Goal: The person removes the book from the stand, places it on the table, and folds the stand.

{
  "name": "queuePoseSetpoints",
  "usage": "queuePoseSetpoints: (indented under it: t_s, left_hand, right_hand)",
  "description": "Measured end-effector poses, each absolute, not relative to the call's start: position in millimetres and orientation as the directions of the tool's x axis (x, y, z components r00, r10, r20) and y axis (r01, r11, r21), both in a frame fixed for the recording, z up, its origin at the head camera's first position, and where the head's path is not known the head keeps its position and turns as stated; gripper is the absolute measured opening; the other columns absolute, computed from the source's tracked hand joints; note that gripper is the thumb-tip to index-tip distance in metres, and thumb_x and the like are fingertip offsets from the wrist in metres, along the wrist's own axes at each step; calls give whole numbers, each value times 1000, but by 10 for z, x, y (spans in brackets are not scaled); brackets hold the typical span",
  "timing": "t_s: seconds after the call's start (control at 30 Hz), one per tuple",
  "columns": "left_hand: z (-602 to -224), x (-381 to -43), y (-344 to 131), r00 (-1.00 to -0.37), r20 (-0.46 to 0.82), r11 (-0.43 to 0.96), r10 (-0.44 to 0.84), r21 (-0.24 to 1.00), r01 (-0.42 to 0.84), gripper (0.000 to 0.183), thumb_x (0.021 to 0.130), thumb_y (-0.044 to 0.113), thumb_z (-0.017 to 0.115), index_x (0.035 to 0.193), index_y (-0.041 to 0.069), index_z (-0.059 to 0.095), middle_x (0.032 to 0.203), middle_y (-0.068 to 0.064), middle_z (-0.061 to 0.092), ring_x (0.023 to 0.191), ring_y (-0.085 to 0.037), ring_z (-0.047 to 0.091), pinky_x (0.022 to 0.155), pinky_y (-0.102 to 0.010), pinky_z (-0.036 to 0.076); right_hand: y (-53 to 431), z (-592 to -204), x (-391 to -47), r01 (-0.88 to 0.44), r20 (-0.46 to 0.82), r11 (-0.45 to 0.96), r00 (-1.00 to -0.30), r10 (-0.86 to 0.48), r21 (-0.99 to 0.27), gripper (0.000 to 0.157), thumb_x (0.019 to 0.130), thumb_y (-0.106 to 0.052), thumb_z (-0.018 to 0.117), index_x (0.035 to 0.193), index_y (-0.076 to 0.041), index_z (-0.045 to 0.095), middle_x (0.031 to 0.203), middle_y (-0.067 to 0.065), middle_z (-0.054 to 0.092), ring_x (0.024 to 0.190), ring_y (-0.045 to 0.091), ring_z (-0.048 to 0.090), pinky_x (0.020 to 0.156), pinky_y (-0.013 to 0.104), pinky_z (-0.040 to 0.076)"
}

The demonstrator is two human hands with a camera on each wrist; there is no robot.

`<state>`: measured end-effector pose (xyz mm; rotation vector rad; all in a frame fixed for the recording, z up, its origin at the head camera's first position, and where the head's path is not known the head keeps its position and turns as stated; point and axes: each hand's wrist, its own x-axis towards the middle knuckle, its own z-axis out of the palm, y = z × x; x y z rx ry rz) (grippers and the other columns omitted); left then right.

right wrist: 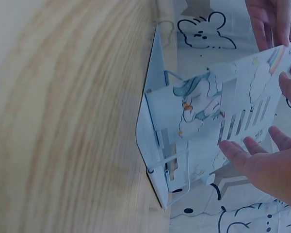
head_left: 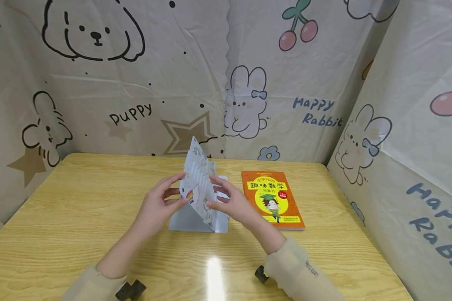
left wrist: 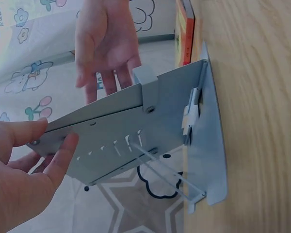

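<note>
Pale cloth (head_left: pixel 190 75) printed with a puppy, rabbits and cherries hangs behind a light wood desk (head_left: pixel 98 188). Around the middle of the desk stands a pale metal stand (head_left: pixel 197 179), its printed plate tilted up from a flat base (head_left: pixel 188 222). Slots (right wrist: pixel 245 116) run across the plate, and behind it a thin wire prop (left wrist: pixel 169 170) reaches down to the base. On the left, the left hand (head_left: pixel 159 196) has its grip pinching the plate's edge, thumb on one side and fingers on the other. On the right, the right hand (head_left: pixel 233 202) has its grip spread, fingertips close against the printed face; whether they press on it, I cannot tell. Farther right, just beside the stand, an orange book (head_left: pixel 273 200) lies flat with its cover up. Light sleeves (head_left: pixel 297 267) cover both forearms at the near side, a small black device (head_left: pixel 129 289) beside each.
</note>
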<state>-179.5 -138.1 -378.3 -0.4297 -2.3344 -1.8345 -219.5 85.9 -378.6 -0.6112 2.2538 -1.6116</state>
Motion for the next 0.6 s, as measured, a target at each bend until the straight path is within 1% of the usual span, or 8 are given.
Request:
queuePoseSetpoints:
  t_s: [0.07, 0.2, 0.27, 0.37, 0.43, 0.5, 0.6]
  left_hand:
    - [-3772, -1810, -1375, -941, 299, 232, 155, 915, 329, 59, 83, -3, 68, 137, 10, 48, 134, -11, 48, 107, -31, 59, 80, -23, 55]
    - [-3734, -1836, -1351, -921, 332, 268, 204, 886, 378, 58, 84, 1, 68, 137, 10, 48, 135, -11, 47, 107, -30, 60, 82, -23, 54]
    - [-3714, -1847, -1335, -914, 341, 276, 221, 877, 394, 57, 84, 1, 68, 137, 9, 48, 135, -11, 48, 107, -30, 60, 82, -25, 54]
    - [-3683, -1853, -1312, -909, 342, 292, 239, 868, 403, 56, 85, 3, 68, 137, 9, 49, 136, -11, 47, 107, -29, 61, 83, -26, 54]
    - [-3665, -1855, -1296, -906, 342, 303, 250, 861, 408, 55, 85, 4, 68, 137, 10, 49, 136, -10, 48, 106, -28, 61, 83, -27, 55]
    - [-3644, -1856, -1277, -902, 340, 316, 265, 854, 414, 55, 86, 5, 67, 137, 10, 48, 137, -10, 47, 106, -28, 61, 83, -28, 55]
    - [-3614, -1869, -1236, -895, 339, 341, 289, 837, 427, 54, 87, 7, 66, 137, 10, 48, 138, -9, 46, 106, -27, 62, 83, -28, 55]
  right_hand:
    - [857, -3769, -2137, -171, 18, 259, -862, -506, -951, 72, 87, -11, 68, 148, -9, 30, 151, 15, 30, 136, 36, 32, 109, 50, 32]
    - [854, -3882, -2114, -184, 52, 225, -869, -492, -957, 73, 86, -9, 69, 147, -8, 30, 151, 13, 30, 135, 34, 35, 108, 49, 34]
    - [856, -3966, -2119, -183, 56, 221, -874, -482, -958, 74, 85, -11, 70, 148, -12, 30, 151, 10, 32, 135, 32, 36, 107, 48, 35]
    - [866, -4059, -2117, -181, 55, 231, -883, -466, -956, 76, 84, -18, 72, 148, -19, 31, 149, 7, 34, 134, 29, 38, 106, 46, 38]
    - [872, -4093, -2107, -179, 55, 236, -889, -455, -955, 77, 83, -23, 73, 148, -21, 31, 148, 8, 36, 133, 29, 40, 105, 45, 39]
    - [871, -4075, -2077, -172, 53, 229, -892, -448, -958, 77, 84, -23, 73, 148, -21, 30, 148, 9, 36, 133, 30, 40, 104, 45, 40]
    - [863, -3979, -2000, -151, 43, 209, -894, -447, -966, 77, 85, -16, 71, 149, -16, 28, 149, 13, 33, 133, 34, 38, 105, 47, 38]
